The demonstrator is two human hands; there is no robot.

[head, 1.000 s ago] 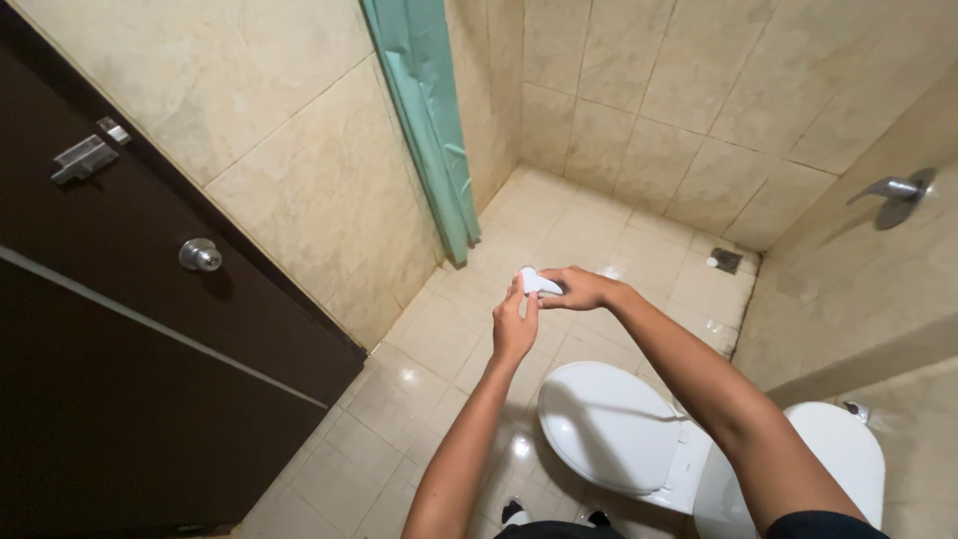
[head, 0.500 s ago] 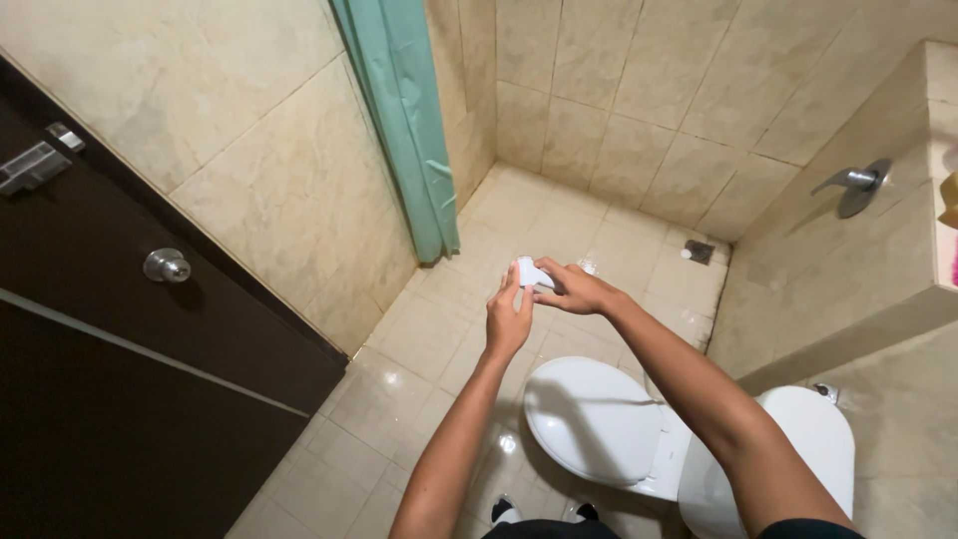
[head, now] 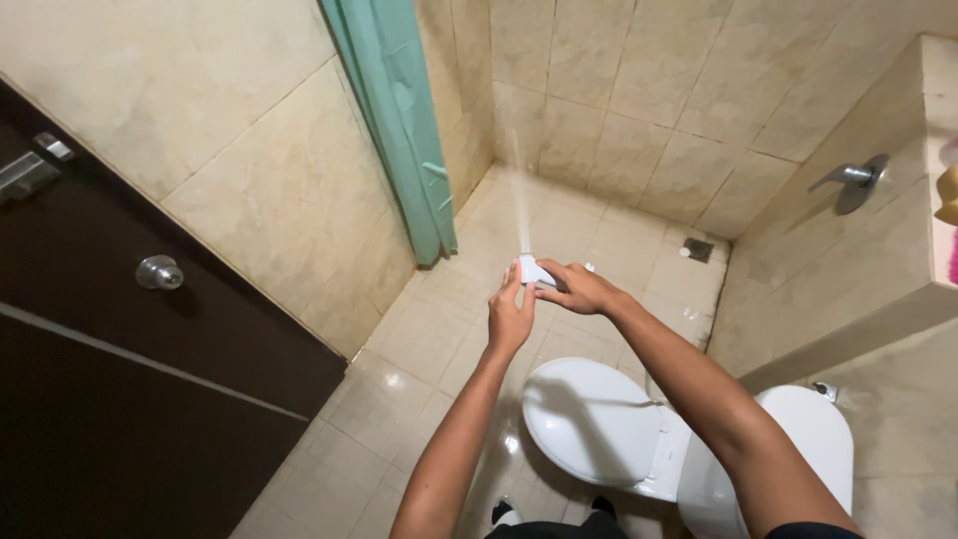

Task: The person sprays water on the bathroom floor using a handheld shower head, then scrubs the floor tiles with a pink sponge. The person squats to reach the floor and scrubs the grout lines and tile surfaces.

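Both hands hold sprayer (spraying), toilet shut

Door with round knob at left, curtain hanging beyond it toward the far corner, toilet below the hands, tank to its right, floor drain near the far wall, wall tap on the right.

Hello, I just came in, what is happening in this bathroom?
A person stands over a white toilet whose lid is closed and holds a small white spray nozzle out in front. The right hand grips it, and the left hand touches its front end. A thin jet of water shoots from it toward the tiled wall, beside a green shower curtain.
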